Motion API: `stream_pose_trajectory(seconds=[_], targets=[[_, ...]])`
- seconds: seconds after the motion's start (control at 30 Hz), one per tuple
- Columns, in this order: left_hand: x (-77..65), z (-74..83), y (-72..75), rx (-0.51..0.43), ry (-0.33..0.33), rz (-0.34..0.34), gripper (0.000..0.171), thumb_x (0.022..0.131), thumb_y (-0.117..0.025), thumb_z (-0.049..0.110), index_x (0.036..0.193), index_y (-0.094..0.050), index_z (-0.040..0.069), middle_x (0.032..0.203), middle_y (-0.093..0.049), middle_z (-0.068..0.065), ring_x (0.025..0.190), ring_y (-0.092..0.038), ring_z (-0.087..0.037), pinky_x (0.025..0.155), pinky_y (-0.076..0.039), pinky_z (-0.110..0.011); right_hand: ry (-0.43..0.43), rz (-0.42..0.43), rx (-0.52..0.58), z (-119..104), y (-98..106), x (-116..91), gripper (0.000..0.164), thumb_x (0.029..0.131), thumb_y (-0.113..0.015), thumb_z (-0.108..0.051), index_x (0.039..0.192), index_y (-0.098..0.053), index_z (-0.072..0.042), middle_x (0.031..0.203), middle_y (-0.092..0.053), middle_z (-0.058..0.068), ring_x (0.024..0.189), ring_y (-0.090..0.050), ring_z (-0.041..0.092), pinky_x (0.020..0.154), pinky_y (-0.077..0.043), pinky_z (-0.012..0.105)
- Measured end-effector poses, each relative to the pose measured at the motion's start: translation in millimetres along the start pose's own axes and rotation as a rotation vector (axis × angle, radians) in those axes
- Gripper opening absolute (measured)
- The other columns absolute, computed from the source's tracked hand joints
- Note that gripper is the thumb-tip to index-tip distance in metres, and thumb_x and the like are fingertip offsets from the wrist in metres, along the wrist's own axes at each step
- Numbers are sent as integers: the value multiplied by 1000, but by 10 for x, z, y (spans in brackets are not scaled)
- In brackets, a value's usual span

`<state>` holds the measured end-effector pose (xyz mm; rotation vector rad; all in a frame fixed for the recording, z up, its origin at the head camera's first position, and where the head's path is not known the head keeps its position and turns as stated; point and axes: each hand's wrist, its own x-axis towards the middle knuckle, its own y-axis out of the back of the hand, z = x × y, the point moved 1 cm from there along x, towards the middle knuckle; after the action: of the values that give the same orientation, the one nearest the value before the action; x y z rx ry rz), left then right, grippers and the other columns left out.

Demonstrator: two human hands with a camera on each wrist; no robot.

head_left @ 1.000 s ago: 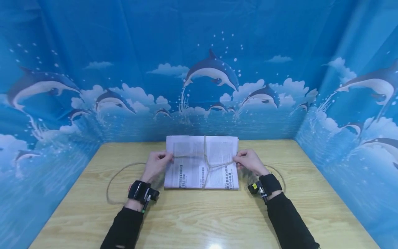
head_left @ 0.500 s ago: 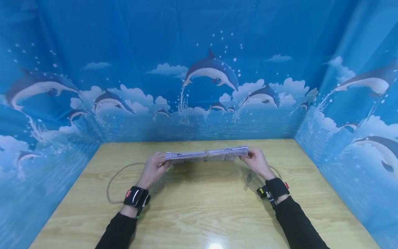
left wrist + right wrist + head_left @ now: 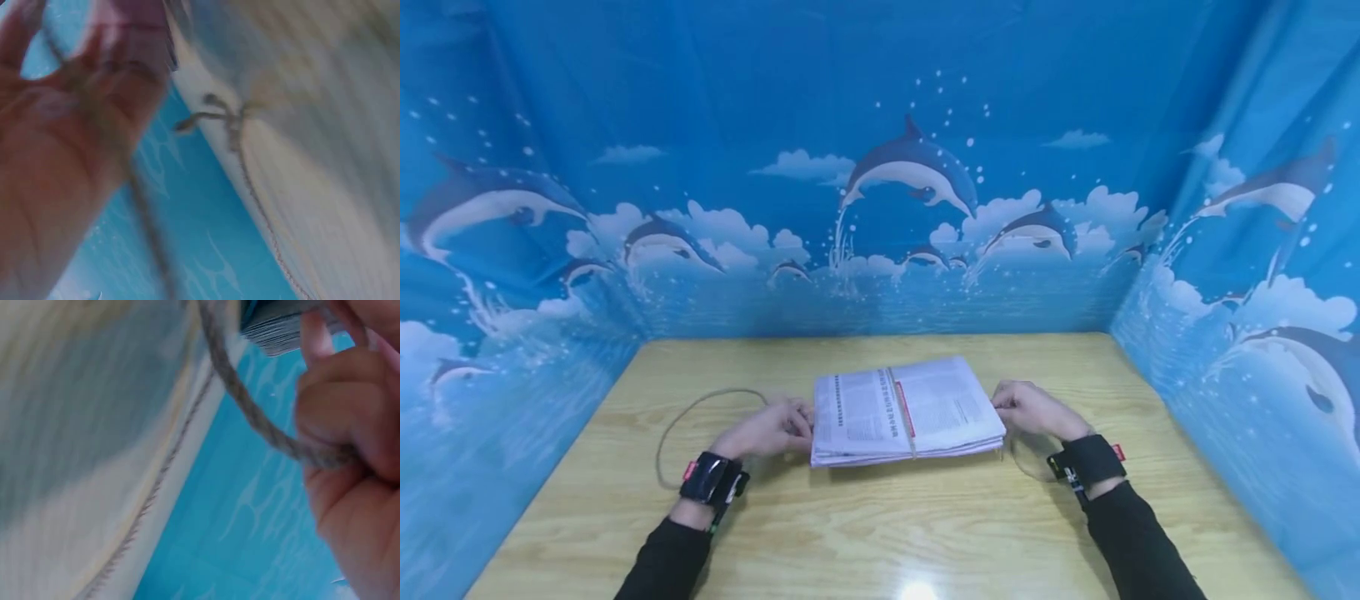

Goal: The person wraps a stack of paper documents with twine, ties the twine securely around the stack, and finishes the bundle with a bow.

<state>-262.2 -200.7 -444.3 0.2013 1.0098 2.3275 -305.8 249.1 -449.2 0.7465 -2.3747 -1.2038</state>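
Note:
A stack of folded newspapers [image 3: 857, 425] is tilted between the two hands in the head view, its near edge raised above the table. One strand of thin rope [image 3: 912, 446] crosses its upper face from back to front. At the left side, my left hand [image 3: 767, 429] has its fingertips curled against the stack's edge; rope [image 3: 142, 200] runs blurred along its palm in the left wrist view. My right hand [image 3: 1037, 410] is at the right edge. In the right wrist view, its curled fingers grip the rope [image 3: 250, 415] beside the layered newspaper edge [image 3: 275, 339].
The wood-grain table [image 3: 865, 533] extends in front of the stack. A loose loop of the left rope length [image 3: 661, 442] curves over the tabletop. Blue dolphin-print curtains [image 3: 880, 275] enclose the back and both sides.
The newspaper stack has turned over, from lying flat with the rope crossing uppermost, through standing on edge, to showing its other face. Both hands have moved nearer and slightly outward.

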Motion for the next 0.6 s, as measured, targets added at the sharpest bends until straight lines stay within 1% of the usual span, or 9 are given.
stream_pose_trajectory(seconds=[0.03, 0.1, 0.13, 0.2, 0.23, 0.3, 0.4, 0.47, 0.6], targets=[[3, -11, -17, 13, 17, -19, 11, 85, -75, 23, 74, -75, 19, 96, -67, -1, 89, -58, -16, 80, -46, -34, -10, -41, 7, 19, -10, -4, 16, 92, -64, -5, 88, -77, -14, 91, -69, 1, 79, -59, 10, 71, -48, 24], [6, -34, -43, 26, 61, -43, 14, 86, -74, 21, 73, -74, 18, 81, -64, 0, 70, -52, -11, 65, -42, -26, -49, -99, 26, 60, -22, -15, 16, 95, -62, -9, 91, -77, -13, 86, -71, -1, 72, -56, 6, 67, -46, 21], [3, -48, -54, 22, 92, -46, 15, 87, -72, 20, 73, -74, 17, 75, -63, 1, 64, -49, -10, 60, -40, -23, -69, -110, 27, 76, -23, -25, 15, 95, -62, -10, 91, -77, -12, 85, -71, 0, 69, -55, 5, 65, -46, 22], [-3, -59, -56, 7, 135, -27, 16, 89, -70, 18, 74, -74, 14, 66, -60, 2, 56, -46, -9, 51, -37, -21, -127, -96, -8, 114, -2, -47, 15, 95, -64, -15, 88, -77, -13, 83, -71, -1, 67, -54, 6, 64, -45, 23], [-4, -68, -51, 9, 150, -7, 17, 90, -69, 17, 73, -73, 13, 64, -58, 2, 55, -44, -9, 51, -36, -21, -162, -77, -34, 131, 22, -63, 15, 94, -65, -16, 86, -76, -14, 81, -71, -1, 66, -53, 7, 64, -45, 25], [-3, -85, -38, 16, 184, 48, 20, 91, -68, 18, 73, -72, 11, 62, -54, 4, 54, -43, -9, 51, -36, -22, -226, -24, -103, 170, 98, -103, 14, 93, -67, -21, 84, -76, -16, 82, -72, -3, 69, -57, 9, 68, -48, 30], [10, -113, -20, 73, 241, 148, 22, 91, -69, 21, 72, -71, 11, 60, -54, 4, 52, -45, -11, 49, -37, -24, -289, 73, -187, 224, 227, -182, 15, 92, -68, -25, 85, -77, -15, 83, -73, -1, 74, -63, 14, 72, -51, 38], [22, -128, -12, 113, 289, 213, 19, 91, -69, 23, 76, -72, 13, 62, -57, 2, 54, -48, -12, 50, -40, -26, -307, 157, -230, 249, 295, -228, 17, 92, -68, -26, 89, -77, -13, 86, -74, 2, 79, -66, 18, 77, -52, 44], [38, -132, 24, 229, 329, 324, 12, 89, -69, 22, 82, -73, 13, 69, -62, 0, 58, -52, -15, 53, -41, -29, -307, 316, -279, 259, 317, -250, 20, 93, -67, -25, 93, -76, -7, 86, -73, 7, 78, -66, 25, 75, -51, 47]])
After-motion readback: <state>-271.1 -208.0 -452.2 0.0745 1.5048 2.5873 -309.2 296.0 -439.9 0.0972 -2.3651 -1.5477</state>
